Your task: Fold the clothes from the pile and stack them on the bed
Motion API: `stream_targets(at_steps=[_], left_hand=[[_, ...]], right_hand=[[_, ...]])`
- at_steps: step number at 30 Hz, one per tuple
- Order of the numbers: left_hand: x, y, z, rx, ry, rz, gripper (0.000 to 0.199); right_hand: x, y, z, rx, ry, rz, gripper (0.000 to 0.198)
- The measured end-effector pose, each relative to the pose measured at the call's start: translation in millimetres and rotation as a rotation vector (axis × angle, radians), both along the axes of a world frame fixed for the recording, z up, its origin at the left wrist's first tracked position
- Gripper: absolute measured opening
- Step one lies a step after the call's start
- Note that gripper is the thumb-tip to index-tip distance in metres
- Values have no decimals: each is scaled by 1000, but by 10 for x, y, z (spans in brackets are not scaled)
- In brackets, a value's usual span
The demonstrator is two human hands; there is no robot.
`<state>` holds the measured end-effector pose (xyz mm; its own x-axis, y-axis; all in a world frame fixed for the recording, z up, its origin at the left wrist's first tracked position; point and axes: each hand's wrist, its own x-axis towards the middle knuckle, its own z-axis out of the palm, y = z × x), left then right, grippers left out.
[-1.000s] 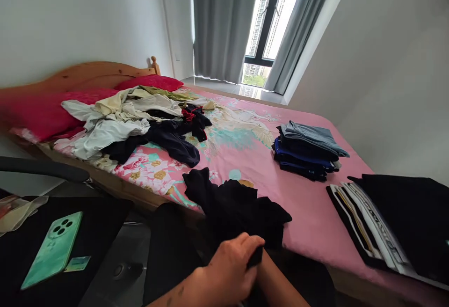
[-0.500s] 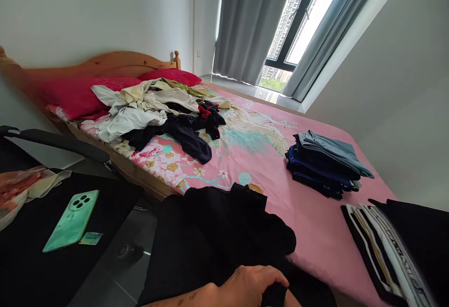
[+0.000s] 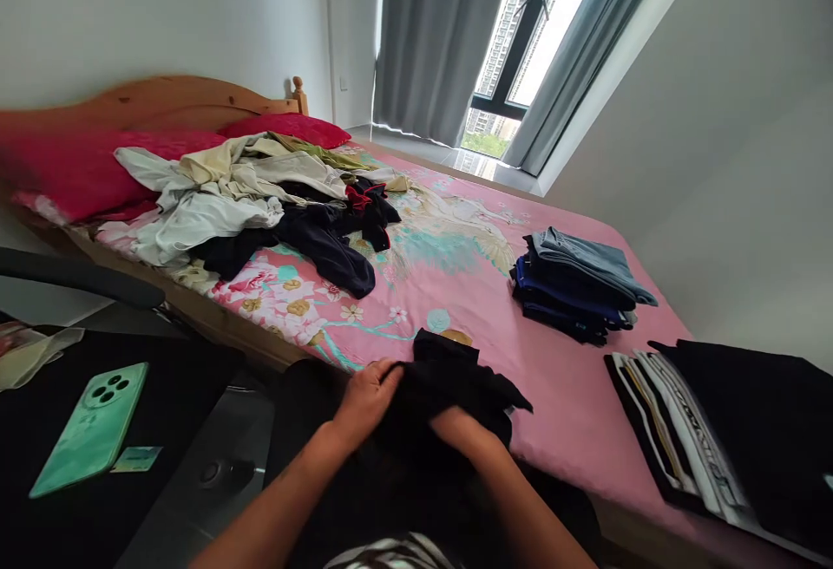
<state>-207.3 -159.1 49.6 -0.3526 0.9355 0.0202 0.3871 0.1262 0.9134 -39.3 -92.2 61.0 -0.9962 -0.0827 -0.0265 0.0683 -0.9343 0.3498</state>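
A crumpled black garment [image 3: 472, 382] lies over my lap and the near edge of the bed. I cannot make out its exact kind. My left hand [image 3: 368, 397] is closed on its left edge, with the thumb and fingers pinching the cloth. My right hand [image 3: 456, 428] reaches in under or inside the cloth. Its fingers are hidden by the black fabric, so their grip does not show. The garment's far end rests on the pink bedsheet [image 3: 455, 296].
To the right are a folded stack of blue and grey clothes [image 3: 579, 283] and a row of folded clothes [image 3: 683, 430]. A loose clothes pile [image 3: 240, 187] lies by the red pillows. On the left, a green phone [image 3: 95, 430] and a card [image 3: 136, 459] lie on a black surface.
My left hand has moved forward to the garment's left edge, and my right hand has come into view, reaching into the cloth. The garment is more bunched. The view has shifted slightly.
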Motion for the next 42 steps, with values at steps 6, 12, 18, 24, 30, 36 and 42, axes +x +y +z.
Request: stream_targets(at_steps=[6,12,18,24,30,36,42], left_hand=[[-264,-44,-497,-168,-228,108,37],[-76,-1,-560,-235,-290,74,43],[228,-92,-631,-488,-434,-102,58],[803,-108,-439,-717,-888,-546,91],[984,-13,-354,-435,-1130,-224,50],[110,313,299,398,-1259,315,15],[-217,429,762,385,-1266,389,18]], right_hand=[[342,80,258,1200,-884,-684,23],[488,245,488,949,-903,-1170,21],[420,140,783,972,-809,-1365,18],[218,-117,1072,1075,-734,-1384,25],[234,-160,1316,1059,-641,-1418,22],[677,518,1411,888,-695,-1604,16],[1037,1068,571,588,-1078,-1481,22]])
